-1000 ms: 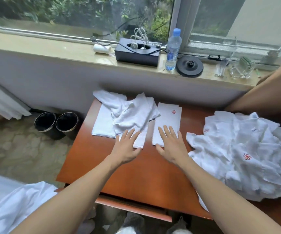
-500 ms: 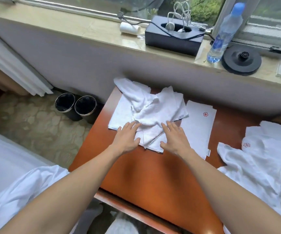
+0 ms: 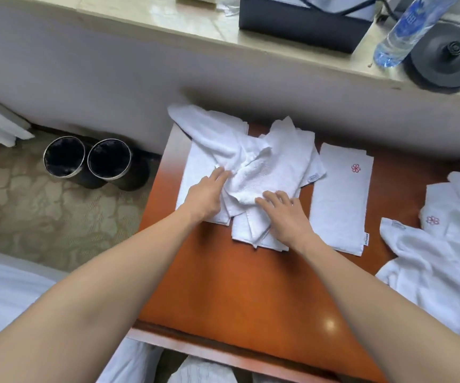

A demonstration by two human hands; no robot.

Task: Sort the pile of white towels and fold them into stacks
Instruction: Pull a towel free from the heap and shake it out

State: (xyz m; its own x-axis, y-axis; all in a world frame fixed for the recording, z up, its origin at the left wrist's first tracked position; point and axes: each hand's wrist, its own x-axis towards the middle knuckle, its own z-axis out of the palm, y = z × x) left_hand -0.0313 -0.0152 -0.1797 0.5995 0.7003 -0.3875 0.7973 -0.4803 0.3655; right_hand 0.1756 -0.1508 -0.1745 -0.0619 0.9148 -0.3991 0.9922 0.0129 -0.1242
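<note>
Left hand (image 3: 205, 196) and right hand (image 3: 284, 214) slid onto crumpled towels (image 3: 253, 164), fingers flat, gripping nothing.

Both bare forearms reach forward, converging. Left hand (image 3: 205, 194) and right hand (image 3: 284, 214) lie palm-down, fingers extended, the left fingertips perhaps slightly curled.

Both hands moved onto the rumpled towels (image 3: 264, 167)

A second before, the right hand (image 3: 284, 214) had lain flat on the folded towel (image 3: 342, 200) with the red flower mark; it crossed left and settled on the near part of the heap. The left hand (image 3: 205, 196) slid from the heap's near edge farther in, its fingers (image 3: 219, 174) pressing into the creases. The view dipped closer and leftward.
</note>
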